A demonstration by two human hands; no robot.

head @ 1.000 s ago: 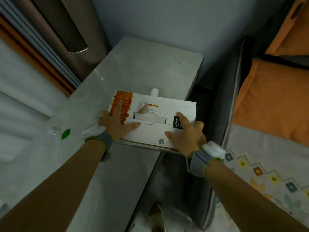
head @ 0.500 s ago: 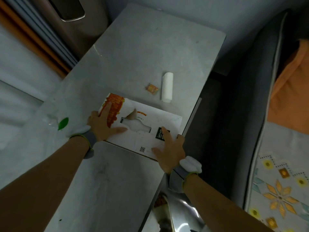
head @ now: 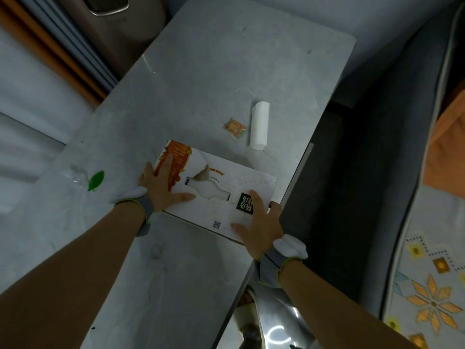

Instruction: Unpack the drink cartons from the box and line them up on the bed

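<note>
Nearest you, your right hand [head: 256, 226] lies flat on the near right corner of the box [head: 221, 197], fingers spread wide across the lid and the outer ones curling over the right edge; it presses and is not gripping anything. Your left hand [head: 163, 187] does the same on the left end, palm down over the orange print, fingers splayed, thumb pointing toward the middle. The box sits closed on the grey table [head: 226, 71], its right end close to the table's edge, and the bed [head: 427, 273] runs alongside to your right across a dark gap. No cartons are out yet, so the task looks to be at its very start.

To do this step well, I'd judge the lid needs opening before anything else. The torn handle cut-out [head: 206, 190] in the middle of the lid lies between your hands, and it seems the natural place to get fingers under. Keep one palm down as an anchor so the box doesn't skate toward the edge and drop into the gap, and lift the flap with the other hand. Pulling it back from the edge first would be safer.

Beyond the box, a small orange wrapper [head: 235, 127] and a white paper roll [head: 259, 127] lie just beside each other, well clear of your work; leave them be
</note>
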